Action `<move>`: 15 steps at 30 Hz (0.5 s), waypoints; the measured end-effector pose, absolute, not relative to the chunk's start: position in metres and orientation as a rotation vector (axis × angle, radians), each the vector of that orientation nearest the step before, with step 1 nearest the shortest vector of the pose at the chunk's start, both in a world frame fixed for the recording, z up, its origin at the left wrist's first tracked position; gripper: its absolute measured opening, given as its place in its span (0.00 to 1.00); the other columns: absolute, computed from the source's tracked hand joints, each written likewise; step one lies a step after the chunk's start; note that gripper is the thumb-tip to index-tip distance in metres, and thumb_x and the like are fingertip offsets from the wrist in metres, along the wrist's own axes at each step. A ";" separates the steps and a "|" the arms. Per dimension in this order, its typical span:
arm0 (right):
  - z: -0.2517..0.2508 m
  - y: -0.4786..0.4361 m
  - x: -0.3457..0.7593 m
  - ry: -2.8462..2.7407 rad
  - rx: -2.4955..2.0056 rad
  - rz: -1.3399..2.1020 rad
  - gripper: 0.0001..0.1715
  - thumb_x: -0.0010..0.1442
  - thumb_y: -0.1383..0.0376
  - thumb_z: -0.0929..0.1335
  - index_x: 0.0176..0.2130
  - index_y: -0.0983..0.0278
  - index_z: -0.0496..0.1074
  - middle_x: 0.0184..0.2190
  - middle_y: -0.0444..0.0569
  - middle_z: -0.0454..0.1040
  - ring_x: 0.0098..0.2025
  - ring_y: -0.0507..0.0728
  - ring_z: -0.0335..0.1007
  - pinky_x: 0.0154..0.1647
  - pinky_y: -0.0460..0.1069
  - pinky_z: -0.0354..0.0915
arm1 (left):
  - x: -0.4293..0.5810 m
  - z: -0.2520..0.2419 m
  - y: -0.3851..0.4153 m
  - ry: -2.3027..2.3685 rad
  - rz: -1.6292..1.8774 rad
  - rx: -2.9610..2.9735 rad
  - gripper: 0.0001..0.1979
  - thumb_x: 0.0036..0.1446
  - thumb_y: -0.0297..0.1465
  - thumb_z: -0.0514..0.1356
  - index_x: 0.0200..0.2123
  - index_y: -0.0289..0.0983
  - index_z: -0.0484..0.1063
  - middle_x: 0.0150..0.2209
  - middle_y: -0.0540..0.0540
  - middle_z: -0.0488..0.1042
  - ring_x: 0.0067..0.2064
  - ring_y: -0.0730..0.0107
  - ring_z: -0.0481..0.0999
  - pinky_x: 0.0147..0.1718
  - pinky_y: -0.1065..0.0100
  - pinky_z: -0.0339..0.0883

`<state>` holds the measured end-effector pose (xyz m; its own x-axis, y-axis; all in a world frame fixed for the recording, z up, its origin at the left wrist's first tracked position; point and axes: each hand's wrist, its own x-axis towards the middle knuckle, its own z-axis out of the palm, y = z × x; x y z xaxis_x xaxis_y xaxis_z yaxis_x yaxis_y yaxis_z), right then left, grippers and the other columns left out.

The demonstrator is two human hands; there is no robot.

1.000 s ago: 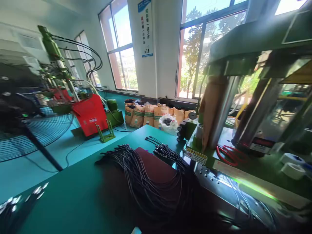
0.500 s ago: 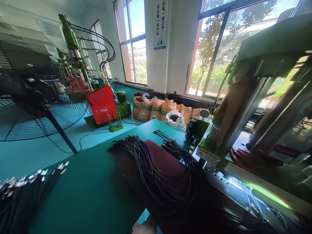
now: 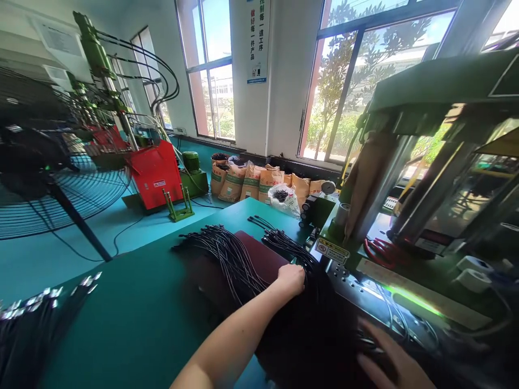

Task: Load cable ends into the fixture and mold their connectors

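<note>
A large bundle of black cables [image 3: 227, 256] lies in a curve over a dark red board on the green table. My left hand [image 3: 291, 278] reaches across to the bend at the bundle's right end; its fingers are curled closed on the black cables there, fingertips partly hidden. At lower right, my right hand [image 3: 391, 354] is blurred beside the lit machine bed, thumb and fingers apart. Dark, shiny pieces show between them, but I cannot make out a grip. A second bundle of black cables [image 3: 290, 243] lies behind my left hand.
A green press with thick columns [image 3: 365, 178] stands at right, above its lit metal bed [image 3: 381, 294]. Cables with metal ends [image 3: 48, 305] lie at the table's left edge. Beyond are a large fan [image 3: 40, 162], a red machine [image 3: 156, 175] and paper sacks [image 3: 251, 181].
Both hands have come into clear view: my left arm has stretched forward to the cables, my right hand has appeared by the machine bed. The camera has turned slightly right.
</note>
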<state>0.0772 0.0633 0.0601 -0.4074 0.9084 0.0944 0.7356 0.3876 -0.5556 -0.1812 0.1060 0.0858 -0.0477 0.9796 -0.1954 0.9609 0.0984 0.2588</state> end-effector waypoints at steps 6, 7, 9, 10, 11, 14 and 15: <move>0.044 0.138 -0.031 -2.247 -1.652 0.523 0.47 0.47 0.50 0.64 0.57 0.78 0.54 0.53 0.68 0.61 0.56 0.71 0.55 0.53 0.62 0.56 | -0.196 0.076 0.113 2.012 0.053 1.920 0.16 0.46 0.31 0.56 0.40 0.34 0.72 0.42 0.36 0.74 0.43 0.53 0.73 0.38 0.60 0.68; 0.038 0.143 -0.042 -2.202 -1.710 0.517 0.47 0.46 0.53 0.65 0.57 0.78 0.54 0.51 0.69 0.63 0.55 0.73 0.56 0.51 0.63 0.57 | -0.200 0.075 0.113 1.979 0.057 1.931 0.16 0.45 0.32 0.56 0.39 0.35 0.72 0.42 0.37 0.74 0.43 0.54 0.73 0.38 0.61 0.68; 0.028 0.148 -0.052 -2.130 -1.751 0.490 0.45 0.45 0.59 0.65 0.57 0.78 0.53 0.50 0.70 0.64 0.53 0.75 0.58 0.47 0.65 0.59 | -0.207 0.074 0.110 1.892 0.068 1.959 0.15 0.44 0.34 0.57 0.37 0.37 0.73 0.40 0.42 0.75 0.41 0.58 0.73 0.37 0.64 0.67; 0.025 0.149 -0.053 -2.114 -1.736 0.482 0.44 0.44 0.62 0.64 0.58 0.78 0.52 0.50 0.70 0.63 0.53 0.75 0.58 0.47 0.65 0.59 | -0.209 0.075 0.107 1.845 0.075 1.974 0.14 0.44 0.34 0.58 0.36 0.38 0.73 0.38 0.44 0.75 0.40 0.60 0.73 0.35 0.66 0.67; 0.023 0.150 -0.053 -2.105 -1.706 0.483 0.43 0.44 0.64 0.63 0.58 0.78 0.53 0.50 0.69 0.63 0.53 0.73 0.59 0.48 0.64 0.59 | -0.211 0.076 0.103 1.800 0.081 1.987 0.13 0.43 0.35 0.58 0.34 0.39 0.73 0.36 0.47 0.75 0.38 0.62 0.73 0.34 0.68 0.66; 0.024 0.149 -0.048 -2.097 -1.592 0.511 0.40 0.45 0.64 0.60 0.56 0.78 0.54 0.52 0.65 0.63 0.55 0.64 0.59 0.54 0.55 0.57 | -0.214 0.086 0.087 1.547 0.073 2.035 0.10 0.43 0.35 0.60 0.31 0.41 0.72 0.29 0.53 0.73 0.31 0.70 0.71 0.27 0.73 0.62; 0.024 0.149 -0.047 -2.082 -1.546 0.529 0.40 0.45 0.64 0.59 0.56 0.79 0.54 0.53 0.64 0.62 0.55 0.62 0.59 0.56 0.53 0.55 | -0.215 0.090 0.081 1.431 0.055 2.070 0.08 0.43 0.34 0.61 0.30 0.40 0.71 0.27 0.55 0.71 0.29 0.73 0.69 0.25 0.73 0.60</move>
